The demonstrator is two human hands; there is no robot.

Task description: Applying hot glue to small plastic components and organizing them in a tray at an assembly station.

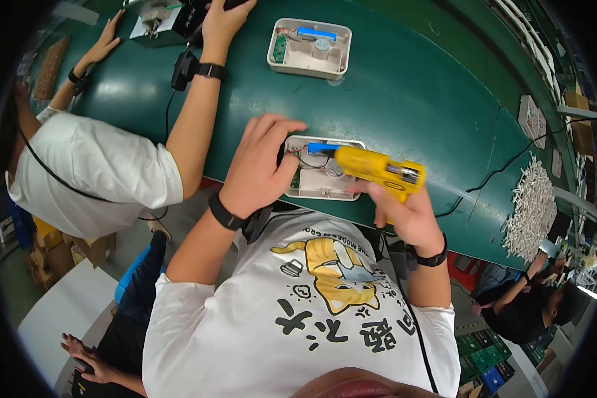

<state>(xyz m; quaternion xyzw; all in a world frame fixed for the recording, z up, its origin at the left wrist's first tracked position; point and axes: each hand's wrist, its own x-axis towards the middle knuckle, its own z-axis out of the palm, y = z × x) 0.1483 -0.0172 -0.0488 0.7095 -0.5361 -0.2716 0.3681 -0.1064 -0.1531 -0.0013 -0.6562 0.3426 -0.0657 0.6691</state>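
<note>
My right hand (404,215) is wrapped round a yellow hot glue gun (371,167), with a clear glue stick (451,190) trailing from its back end. The gun's dark nozzle points left, at the blue cylindrical battery (317,148) inside a pale plastic housing (328,194). Whether the nozzle touches the battery, I cannot tell. Thin wires and a round part (334,168) also lie in the housing. At its left end is my left hand (262,162), slightly blurred, thumb and index finger apart by the wires and rim, with nothing visible between them.
Farther away on the green table (411,86) sits a second open housing (310,69) with battery and circuit board. A co-worker's arm (202,113) reaches across at left toward a machine (162,23). At right are a pile of small white pieces (530,209) and a black cable (494,174).
</note>
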